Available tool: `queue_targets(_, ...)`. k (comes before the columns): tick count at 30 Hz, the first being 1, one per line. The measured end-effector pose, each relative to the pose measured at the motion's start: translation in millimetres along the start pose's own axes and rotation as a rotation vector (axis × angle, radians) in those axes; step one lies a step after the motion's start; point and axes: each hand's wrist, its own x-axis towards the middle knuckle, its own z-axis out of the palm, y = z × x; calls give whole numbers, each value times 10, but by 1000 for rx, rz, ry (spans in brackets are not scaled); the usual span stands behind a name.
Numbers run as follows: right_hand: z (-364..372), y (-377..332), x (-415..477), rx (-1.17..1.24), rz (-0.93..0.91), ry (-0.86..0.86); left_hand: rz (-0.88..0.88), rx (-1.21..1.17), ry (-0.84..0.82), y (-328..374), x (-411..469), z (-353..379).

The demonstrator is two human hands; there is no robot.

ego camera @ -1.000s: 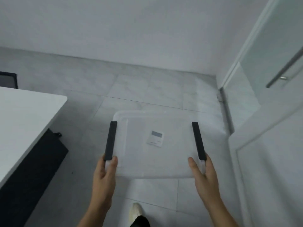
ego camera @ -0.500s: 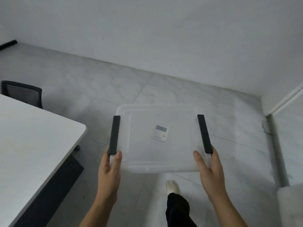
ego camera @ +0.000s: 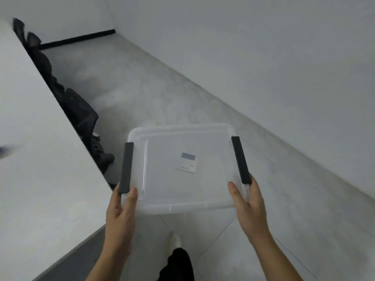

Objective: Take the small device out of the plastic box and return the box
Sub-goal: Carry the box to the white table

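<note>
I carry a clear plastic box (ego camera: pixel 162 195) with its lid on and a black clip along each side. My left hand (ego camera: pixel 120 211) grips its near left corner, thumb on the lid just below the left clip (ego camera: pixel 126 168). My right hand (ego camera: pixel 248 207) grips the near right corner below the right clip (ego camera: pixel 240 160). A small white device (ego camera: pixel 187 162) with a grey screen shows through the lid, lying flat near the box's middle. The box is held level above the floor.
A white table (ego camera: pixel 40 159) fills the left, its edge close to the box's left side. Black office chairs (ego camera: pixel 81 114) stand along its far edge. Grey tiled floor (ego camera: pixel 162 88) runs ahead beside a white wall (ego camera: pixel 263 47). My leg and shoe (ego camera: pixel 174 240) are below.
The view has swung left while I walk with the box: the door at the right is gone from view, and the table and chairs now fill the left. My grip is unchanged.
</note>
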Motion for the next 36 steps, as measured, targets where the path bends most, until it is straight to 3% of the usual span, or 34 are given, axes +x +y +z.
queue_targets(7,1165,-295,2033,-4,-47,-118,-27,-58,147,196,1924,423)
queue_targets(14,1976,-727,3760,9,-36,-113,-51,-64,102,808,3696,1017)
queue_targets(25,3790,-980,6921,59,-4,-206,-21,50,219,1297,7012,1890)
queue_targets(36,6368,-1943,9498,-8,-101,-507,-45,-46,526,1800,9913,1678)
